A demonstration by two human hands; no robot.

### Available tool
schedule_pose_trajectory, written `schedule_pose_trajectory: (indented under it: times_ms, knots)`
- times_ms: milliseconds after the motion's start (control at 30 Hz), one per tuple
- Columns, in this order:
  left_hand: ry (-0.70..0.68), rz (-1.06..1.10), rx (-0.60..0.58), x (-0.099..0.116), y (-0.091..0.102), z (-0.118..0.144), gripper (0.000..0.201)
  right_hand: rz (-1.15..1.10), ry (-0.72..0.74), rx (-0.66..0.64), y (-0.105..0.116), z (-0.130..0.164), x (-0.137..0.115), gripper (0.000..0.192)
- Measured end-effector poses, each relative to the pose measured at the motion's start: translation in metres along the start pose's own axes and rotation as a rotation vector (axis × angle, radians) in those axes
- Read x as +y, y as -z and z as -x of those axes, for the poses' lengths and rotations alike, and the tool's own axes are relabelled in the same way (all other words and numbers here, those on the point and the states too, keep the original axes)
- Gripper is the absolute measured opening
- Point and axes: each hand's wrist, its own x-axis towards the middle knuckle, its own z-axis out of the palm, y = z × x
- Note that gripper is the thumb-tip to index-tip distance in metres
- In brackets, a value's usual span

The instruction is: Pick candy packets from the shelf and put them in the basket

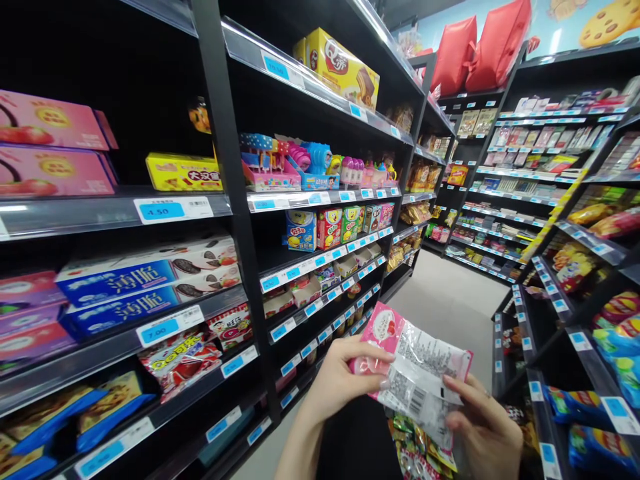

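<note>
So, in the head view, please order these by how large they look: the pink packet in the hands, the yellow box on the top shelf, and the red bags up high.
1. Red bags, taken together.
2. Pink packet and yellow box look about alike; the packet is much nearer the camera, so I cannot rank them.

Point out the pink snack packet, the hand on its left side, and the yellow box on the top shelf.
pink snack packet (420,367), head view, middle of its printed back.
left hand (340,380), head view, back of the hand.
yellow box (340,67), head view, its front face.
</note>
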Motion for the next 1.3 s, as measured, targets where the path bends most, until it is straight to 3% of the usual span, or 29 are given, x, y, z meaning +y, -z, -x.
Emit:
schedule_pose_trajectory:
  times_ms: [100, 200, 300, 433, 633, 867, 1000, 1100, 1300]
  knots:
    - [-0.001, 0.03, -0.034, 0.003, 0.006, 0.001, 0.031, -0.05, -0.008, -0.108, 0.003, -0.003, -0.006, 0.024]
    - [-0.037, -0.014, -0.072, 0.005, 0.011, 0.002, 0.036, -0.13, -0.004, -0.082, -0.002, -0.005, -0.016, 0.016]
    - [-0.105, -0.071, -0.078, 0.005, 0.015, 0.004, 0.028, -0.196, -0.058, -0.031, -0.009, -0.005, -0.022, 0.006]
    - [-0.119, -0.121, -0.083, 0.007, 0.017, 0.007, 0.029, -0.108, -0.065, -0.054, -0.01, -0.004, -0.017, 0.004]
    - [-0.152, -0.237, -0.007, 0.015, 0.009, 0.009, 0.007, -0.111, -0.09, -0.059, -0.011, -0.006, -0.02, 0.006]
    - [-0.024, -0.489, 0.063, 0.031, -0.005, 0.014, 0.014, -0.147, -0.199, -0.08, -0.02, -0.007, -0.041, 0.021]
    - [0.075, -0.413, 0.064, 0.037, -0.011, 0.014, 0.019, -0.179, -0.327, 0.009, -0.023, -0.008, -0.049, 0.026]
    - [0.149, -0.298, 0.064, 0.035, -0.015, 0.013, 0.018, -0.21, -0.388, -0.014, -0.021, -0.01, -0.049, 0.029]
    - [0.175, -0.083, 0.195, 0.023, -0.025, 0.01, 0.022, -0.307, -0.613, 0.048, -0.017, -0.01, -0.039, 0.03]
